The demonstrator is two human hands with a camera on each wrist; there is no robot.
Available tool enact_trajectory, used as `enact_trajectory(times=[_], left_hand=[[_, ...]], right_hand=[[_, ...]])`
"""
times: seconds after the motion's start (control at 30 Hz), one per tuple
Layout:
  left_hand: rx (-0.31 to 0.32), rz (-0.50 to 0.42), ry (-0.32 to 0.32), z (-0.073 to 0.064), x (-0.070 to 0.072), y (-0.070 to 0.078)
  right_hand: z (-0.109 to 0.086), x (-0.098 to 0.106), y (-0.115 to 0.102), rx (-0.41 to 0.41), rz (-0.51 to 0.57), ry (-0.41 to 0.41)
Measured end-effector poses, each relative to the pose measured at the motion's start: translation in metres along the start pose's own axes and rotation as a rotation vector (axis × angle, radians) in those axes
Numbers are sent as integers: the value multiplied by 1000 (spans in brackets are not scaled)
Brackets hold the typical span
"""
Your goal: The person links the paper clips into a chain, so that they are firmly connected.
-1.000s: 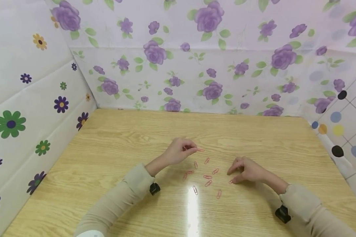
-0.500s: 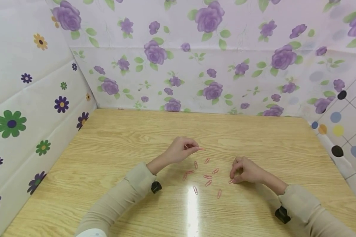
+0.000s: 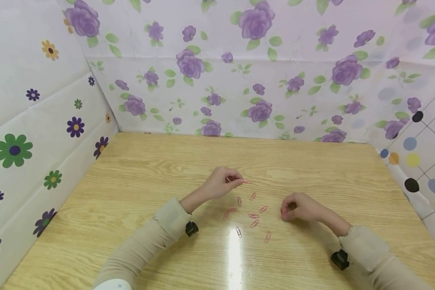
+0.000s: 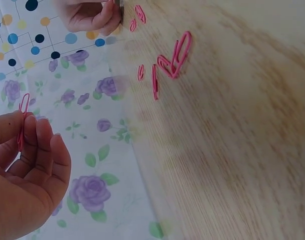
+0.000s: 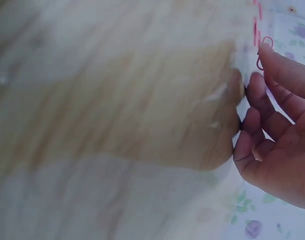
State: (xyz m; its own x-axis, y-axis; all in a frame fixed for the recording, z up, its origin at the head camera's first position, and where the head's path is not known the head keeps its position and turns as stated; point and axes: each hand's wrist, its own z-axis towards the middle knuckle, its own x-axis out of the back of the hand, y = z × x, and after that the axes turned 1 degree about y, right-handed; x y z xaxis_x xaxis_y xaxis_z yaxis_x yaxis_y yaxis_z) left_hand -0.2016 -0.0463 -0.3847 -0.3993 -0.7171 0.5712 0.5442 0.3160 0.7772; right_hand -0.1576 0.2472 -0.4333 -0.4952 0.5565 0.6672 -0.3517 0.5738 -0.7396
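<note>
My left hand (image 3: 220, 184) pinches a pink paper clip (image 4: 23, 120) between thumb and forefinger, with one looped end sticking out past the fingertips. To the right, my right hand (image 3: 300, 207) holds another pink paper clip (image 5: 265, 52) at the tips of thumb and forefinger, low over the table; its other fingers are curled. Between and in front of the hands, several pink paper clips lie scattered flat, among them an upper clip (image 3: 253, 196), a middle clip (image 3: 253, 216) and a lower clip (image 3: 238, 232). Two clips on the left (image 3: 229, 213) lie overlapping or close together.
The scattered clips lie on a wood-grain table (image 3: 159, 161). Behind it stands a wall of purple-flowered cloth (image 3: 217, 80). Patterned side walls close off the left (image 3: 29, 121) and the right (image 3: 420, 169). A bright light reflection runs down the table's front middle.
My right hand's fingers have closed on the clip that lay beneath them, and that clip has come up off its spot. The left hand has shifted slightly, still pinching its clip.
</note>
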Motion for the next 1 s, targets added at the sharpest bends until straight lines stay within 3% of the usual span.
enact_trajectory(times=[0.33,0.83,1.0], left_hand=[[-24,0,-4,1,-2,2],[-22,-7,-7,4,-3,2],[-35,3,-9,3,-4,1]], right_hand=[[8,4,-10,-46,59,17],[20,13,-24,29,38,122],[26,15,-31,12,23,152]])
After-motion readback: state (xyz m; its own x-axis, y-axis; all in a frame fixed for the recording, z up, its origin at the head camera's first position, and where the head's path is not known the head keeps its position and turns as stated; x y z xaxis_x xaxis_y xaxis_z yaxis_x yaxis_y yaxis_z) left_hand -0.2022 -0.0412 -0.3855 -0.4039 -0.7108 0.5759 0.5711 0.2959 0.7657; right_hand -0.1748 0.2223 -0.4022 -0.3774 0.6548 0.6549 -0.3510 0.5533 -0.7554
